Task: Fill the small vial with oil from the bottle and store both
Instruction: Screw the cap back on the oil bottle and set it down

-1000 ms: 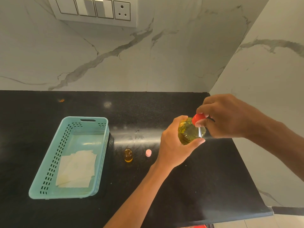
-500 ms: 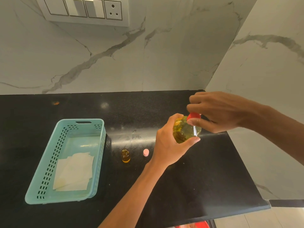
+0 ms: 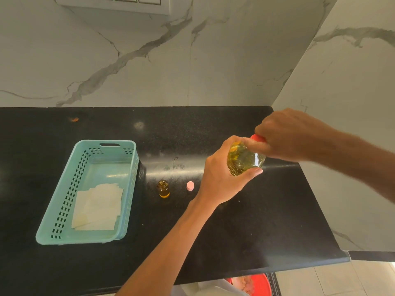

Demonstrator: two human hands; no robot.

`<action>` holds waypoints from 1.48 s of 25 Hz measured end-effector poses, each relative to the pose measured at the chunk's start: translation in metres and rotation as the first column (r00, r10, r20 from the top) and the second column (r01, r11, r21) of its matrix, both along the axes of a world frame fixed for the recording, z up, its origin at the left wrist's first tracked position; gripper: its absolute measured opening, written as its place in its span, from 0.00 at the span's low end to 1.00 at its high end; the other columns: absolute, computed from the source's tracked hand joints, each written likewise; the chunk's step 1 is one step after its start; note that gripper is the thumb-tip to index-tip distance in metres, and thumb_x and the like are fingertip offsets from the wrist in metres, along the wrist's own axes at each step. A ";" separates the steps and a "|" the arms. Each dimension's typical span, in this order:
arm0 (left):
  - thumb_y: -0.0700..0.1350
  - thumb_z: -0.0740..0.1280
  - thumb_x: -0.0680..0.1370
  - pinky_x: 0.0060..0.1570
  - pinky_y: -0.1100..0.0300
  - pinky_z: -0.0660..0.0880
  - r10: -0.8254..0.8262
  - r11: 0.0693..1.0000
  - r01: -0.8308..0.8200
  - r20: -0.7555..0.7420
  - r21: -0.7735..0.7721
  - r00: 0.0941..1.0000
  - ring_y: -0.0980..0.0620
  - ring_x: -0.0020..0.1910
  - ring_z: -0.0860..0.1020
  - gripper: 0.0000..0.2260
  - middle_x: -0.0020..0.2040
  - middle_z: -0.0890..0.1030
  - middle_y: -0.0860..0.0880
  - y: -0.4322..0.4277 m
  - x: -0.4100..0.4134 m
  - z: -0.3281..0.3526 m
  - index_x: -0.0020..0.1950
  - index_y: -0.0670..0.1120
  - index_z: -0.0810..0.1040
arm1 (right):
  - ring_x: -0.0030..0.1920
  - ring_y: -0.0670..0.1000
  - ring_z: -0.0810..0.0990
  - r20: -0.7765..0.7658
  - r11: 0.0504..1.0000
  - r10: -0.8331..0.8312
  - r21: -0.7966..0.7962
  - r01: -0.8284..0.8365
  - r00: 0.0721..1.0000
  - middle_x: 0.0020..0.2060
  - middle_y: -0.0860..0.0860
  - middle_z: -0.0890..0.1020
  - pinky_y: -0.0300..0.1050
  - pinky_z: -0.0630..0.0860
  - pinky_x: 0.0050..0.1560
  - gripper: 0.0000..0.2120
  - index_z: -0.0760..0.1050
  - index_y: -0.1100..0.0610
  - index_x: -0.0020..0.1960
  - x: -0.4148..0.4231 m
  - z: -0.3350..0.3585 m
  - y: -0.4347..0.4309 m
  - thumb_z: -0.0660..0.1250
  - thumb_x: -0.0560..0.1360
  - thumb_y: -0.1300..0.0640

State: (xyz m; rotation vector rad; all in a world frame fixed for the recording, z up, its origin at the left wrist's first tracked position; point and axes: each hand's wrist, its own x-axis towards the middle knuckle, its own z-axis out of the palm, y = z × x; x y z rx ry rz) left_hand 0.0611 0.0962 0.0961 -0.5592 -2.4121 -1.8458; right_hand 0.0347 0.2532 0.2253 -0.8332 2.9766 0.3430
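Note:
My left hand (image 3: 220,178) grips a clear bottle of yellow oil (image 3: 243,160) above the black counter, thumb and fingers curled round its body. My right hand (image 3: 286,137) covers the bottle's top and pinches its red cap (image 3: 257,138), which shows only at one edge. A small amber vial (image 3: 163,189) holding oil stands upright and uncapped on the counter, left of my left hand. Its pink cap (image 3: 190,185) lies on the counter just right of the vial.
A teal perforated basket (image 3: 64,189) with white paper sheets (image 3: 98,208) inside sits on the counter's left part. Marble walls close off the back and right. The counter's front edge (image 3: 299,263) runs below my arms; a red bucket (image 3: 256,284) shows beneath it.
My right hand has turned on the red cap, its knuckles now covering more of it. The bottle stays in my left hand; vial and pink cap have not moved.

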 end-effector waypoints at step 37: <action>0.59 0.77 0.70 0.53 0.60 0.81 0.016 1.000 -0.016 0.020 0.008 1.000 0.55 0.52 0.82 0.28 0.54 0.82 0.56 0.005 0.001 -0.003 0.67 0.54 0.71 | 0.36 0.49 0.75 0.078 0.957 0.193 -0.237 -0.169 0.978 0.38 0.50 0.83 0.30 0.62 0.37 0.09 0.82 0.58 0.47 0.006 0.009 0.006 0.74 0.66 0.64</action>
